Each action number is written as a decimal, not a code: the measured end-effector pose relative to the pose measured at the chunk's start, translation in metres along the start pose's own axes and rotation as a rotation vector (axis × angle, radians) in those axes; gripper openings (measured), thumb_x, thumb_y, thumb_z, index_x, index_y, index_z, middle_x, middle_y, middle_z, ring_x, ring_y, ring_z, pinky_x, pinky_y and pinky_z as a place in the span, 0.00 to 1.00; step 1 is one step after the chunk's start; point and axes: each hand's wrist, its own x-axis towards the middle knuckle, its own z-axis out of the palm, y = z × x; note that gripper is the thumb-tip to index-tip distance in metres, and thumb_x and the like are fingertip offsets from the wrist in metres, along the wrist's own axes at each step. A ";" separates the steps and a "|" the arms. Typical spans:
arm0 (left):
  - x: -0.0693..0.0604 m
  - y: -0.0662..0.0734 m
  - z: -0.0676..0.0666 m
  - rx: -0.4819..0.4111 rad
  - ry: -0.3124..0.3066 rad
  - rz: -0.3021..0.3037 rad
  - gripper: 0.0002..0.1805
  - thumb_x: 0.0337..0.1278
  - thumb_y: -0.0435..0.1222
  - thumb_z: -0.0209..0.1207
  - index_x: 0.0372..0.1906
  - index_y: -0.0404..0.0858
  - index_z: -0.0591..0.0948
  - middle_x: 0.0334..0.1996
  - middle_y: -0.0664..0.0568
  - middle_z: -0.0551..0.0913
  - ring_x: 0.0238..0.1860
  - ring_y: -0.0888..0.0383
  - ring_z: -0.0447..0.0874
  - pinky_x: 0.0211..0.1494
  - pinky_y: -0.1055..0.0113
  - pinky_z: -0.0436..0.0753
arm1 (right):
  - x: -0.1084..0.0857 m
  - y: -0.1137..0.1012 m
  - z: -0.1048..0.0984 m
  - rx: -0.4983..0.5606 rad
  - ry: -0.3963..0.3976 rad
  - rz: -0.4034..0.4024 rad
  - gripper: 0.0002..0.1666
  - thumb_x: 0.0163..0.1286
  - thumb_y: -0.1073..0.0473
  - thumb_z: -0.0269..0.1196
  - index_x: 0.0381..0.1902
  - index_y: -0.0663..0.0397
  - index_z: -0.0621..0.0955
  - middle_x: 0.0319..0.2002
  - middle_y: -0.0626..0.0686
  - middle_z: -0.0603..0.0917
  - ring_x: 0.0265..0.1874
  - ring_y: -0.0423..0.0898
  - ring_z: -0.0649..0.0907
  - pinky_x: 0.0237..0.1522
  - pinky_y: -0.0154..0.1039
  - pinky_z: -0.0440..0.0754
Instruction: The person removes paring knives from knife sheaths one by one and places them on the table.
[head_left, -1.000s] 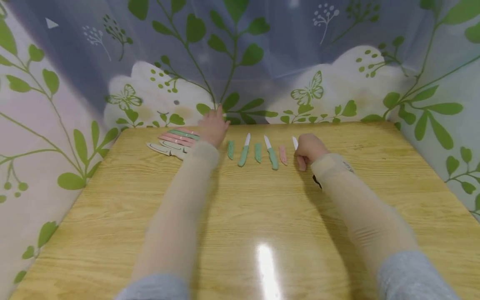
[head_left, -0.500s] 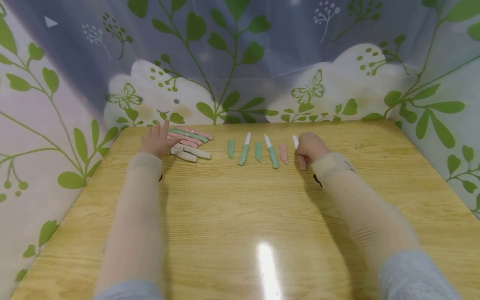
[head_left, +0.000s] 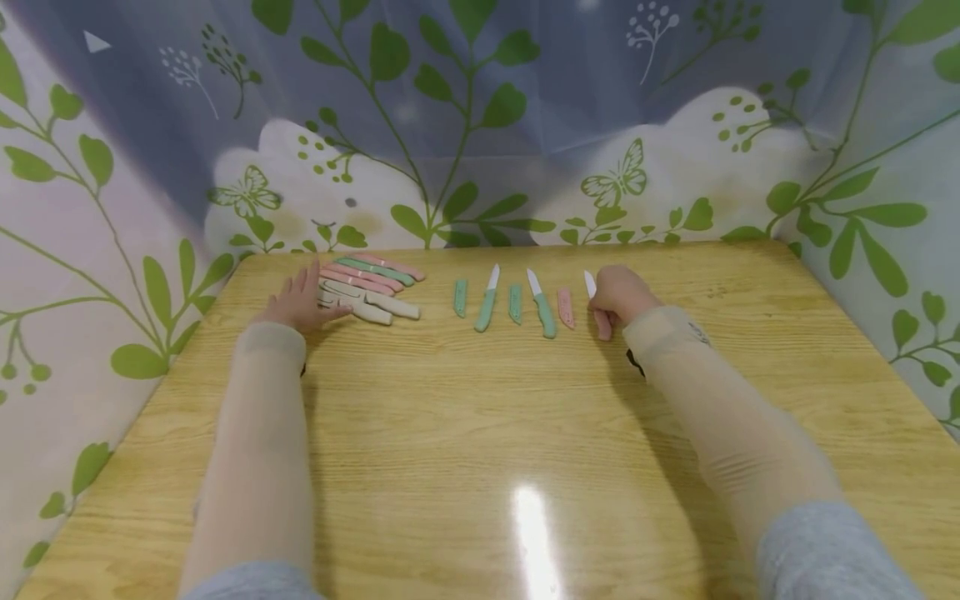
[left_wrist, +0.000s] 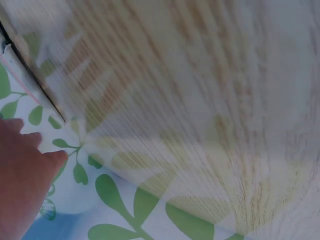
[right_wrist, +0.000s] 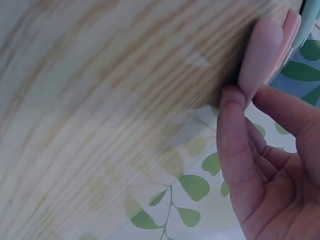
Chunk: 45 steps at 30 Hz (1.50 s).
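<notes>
My right hand [head_left: 624,292] pinches the pink handle [right_wrist: 261,52] of a small knife with a white blade [head_left: 589,283], at the right end of a row on the table. A pink sheath [head_left: 566,308] lies just left of it. Farther left come a green-handled knife [head_left: 545,315], a green sheath [head_left: 515,304], another green-handled knife [head_left: 485,310] and a second green sheath [head_left: 461,298]. Fingers spread, my left hand [head_left: 292,304] is at the left end of several sheathed knives; its thumb lies over a cream knife [head_left: 393,305]. Whether it presses on it I cannot tell.
Pink knives [head_left: 367,282] and a green knife [head_left: 382,270] lie behind the cream ones. The wooden table [head_left: 450,417] ends at a leaf-patterned cloth [head_left: 480,167] at the back and on both sides. A bright glare streak shows near the front.
My left hand has moved left from beside the row of knives, past the sheathed knives to their left end, lowering there. The right hand keeps its pinch on the pink-handled knife, unmoved.
</notes>
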 end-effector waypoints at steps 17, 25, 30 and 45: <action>-0.031 0.015 -0.006 0.124 -0.049 -0.034 0.43 0.68 0.60 0.46 0.76 0.39 0.51 0.73 0.31 0.46 0.72 0.29 0.42 0.68 0.32 0.52 | 0.000 0.002 0.000 -0.010 0.014 -0.020 0.26 0.69 0.63 0.56 0.10 0.61 0.84 0.09 0.53 0.81 0.07 0.39 0.73 0.18 0.30 0.72; -0.029 0.004 -0.010 0.144 -0.040 0.073 0.27 0.69 0.52 0.52 0.61 0.39 0.67 0.66 0.31 0.60 0.64 0.30 0.60 0.58 0.34 0.68 | 0.001 0.004 0.000 -0.003 0.036 -0.026 0.26 0.68 0.63 0.57 0.10 0.60 0.84 0.10 0.53 0.81 0.10 0.41 0.76 0.21 0.31 0.73; -0.033 0.003 -0.013 0.204 -0.036 0.172 0.23 0.66 0.50 0.57 0.52 0.35 0.72 0.52 0.35 0.74 0.49 0.39 0.76 0.49 0.44 0.76 | 0.001 0.007 0.000 0.001 0.041 -0.065 0.27 0.69 0.62 0.57 0.10 0.60 0.83 0.10 0.53 0.81 0.11 0.41 0.76 0.23 0.32 0.74; -0.062 0.017 0.005 0.060 -0.035 0.328 0.16 0.69 0.42 0.55 0.42 0.31 0.72 0.30 0.46 0.74 0.32 0.54 0.70 0.37 0.59 0.70 | -0.007 0.017 0.004 -0.094 0.107 -0.130 0.37 0.75 0.46 0.53 0.08 0.57 0.81 0.10 0.52 0.79 0.12 0.43 0.73 0.42 0.45 0.77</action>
